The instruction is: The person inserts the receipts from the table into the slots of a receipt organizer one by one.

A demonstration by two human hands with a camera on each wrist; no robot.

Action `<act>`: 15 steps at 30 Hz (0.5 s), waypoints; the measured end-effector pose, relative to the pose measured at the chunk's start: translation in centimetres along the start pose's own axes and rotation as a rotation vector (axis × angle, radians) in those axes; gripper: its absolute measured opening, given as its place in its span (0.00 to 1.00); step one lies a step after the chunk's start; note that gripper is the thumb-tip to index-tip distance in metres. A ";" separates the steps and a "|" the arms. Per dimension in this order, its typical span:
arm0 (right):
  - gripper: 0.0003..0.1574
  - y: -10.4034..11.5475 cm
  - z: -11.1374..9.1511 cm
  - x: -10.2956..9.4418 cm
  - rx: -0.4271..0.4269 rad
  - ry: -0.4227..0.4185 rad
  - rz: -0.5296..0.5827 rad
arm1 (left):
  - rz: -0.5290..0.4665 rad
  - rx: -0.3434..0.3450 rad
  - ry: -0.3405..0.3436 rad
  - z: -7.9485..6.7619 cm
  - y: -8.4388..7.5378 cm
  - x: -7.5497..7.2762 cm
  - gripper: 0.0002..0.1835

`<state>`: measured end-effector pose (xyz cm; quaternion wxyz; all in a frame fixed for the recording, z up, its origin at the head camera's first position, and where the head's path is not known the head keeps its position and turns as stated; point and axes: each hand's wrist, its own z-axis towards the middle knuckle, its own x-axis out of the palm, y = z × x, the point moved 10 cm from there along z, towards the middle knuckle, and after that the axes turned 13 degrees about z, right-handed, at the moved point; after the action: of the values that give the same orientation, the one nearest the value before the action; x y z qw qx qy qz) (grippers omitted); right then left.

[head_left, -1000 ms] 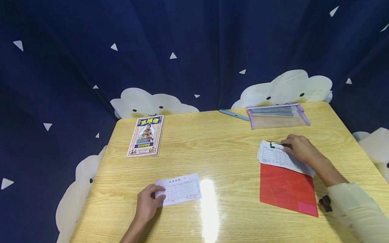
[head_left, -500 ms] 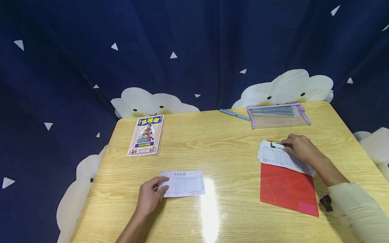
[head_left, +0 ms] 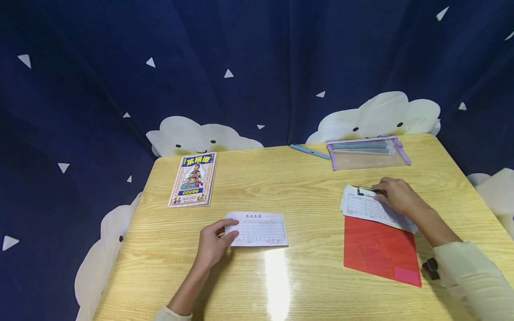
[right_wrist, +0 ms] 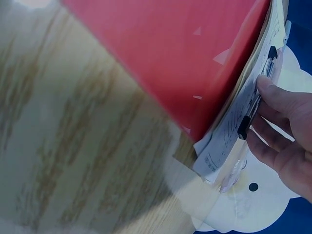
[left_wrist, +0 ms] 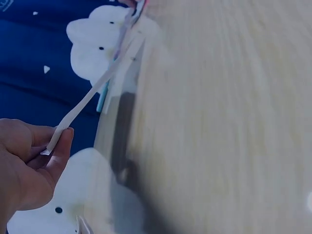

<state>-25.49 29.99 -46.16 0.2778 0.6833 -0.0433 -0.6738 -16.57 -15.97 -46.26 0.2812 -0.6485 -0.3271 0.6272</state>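
My left hand point(head_left: 214, 243) pinches the left end of a white printed receipt slip point(head_left: 261, 229) between thumb and fingers. The slip is above the table, and its thin edge faces the left wrist view point(left_wrist: 90, 95). On the right lies a red clipboard point(head_left: 377, 247) with several printed slips point(head_left: 363, 206) stacked at its top. My right hand point(head_left: 397, 196) grips the clipboard's metal clip point(head_left: 366, 192). In the right wrist view the thumb presses on the clip point(right_wrist: 254, 100), which has black ends. My hand hides part of the slips.
A book point(head_left: 192, 180) with an illustrated cover lies at the back left. Along the back edge are a blue pen point(head_left: 309, 151) and a purple-trimmed mesh pouch point(head_left: 367, 160) holding pens or pencils. A dark blue curtain point(head_left: 257, 67) hangs behind the wooden table point(head_left: 305, 205).
My left hand has carried the receipt slip to the right and farther from me, and the slip has turned to lie straighter. My right hand stays on the clip.
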 end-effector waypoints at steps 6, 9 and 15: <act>0.17 -0.1 0.0 0.2 0.016 0.012 0.002 | -0.057 0.069 0.063 1.7 -3.1 2.3 0.13; 0.17 -0.2 0.0 0.3 0.032 0.021 0.007 | -0.086 0.117 0.079 2.6 -4.7 3.3 0.13; 0.18 -0.1 0.0 0.2 0.045 0.029 0.008 | -0.122 0.148 0.140 4.2 -7.3 6.1 0.13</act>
<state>-25.56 30.00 -46.42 0.2655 0.6989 -0.0571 -0.6617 -21.31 -6.78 -44.66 0.3880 -0.6469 -0.2986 0.5847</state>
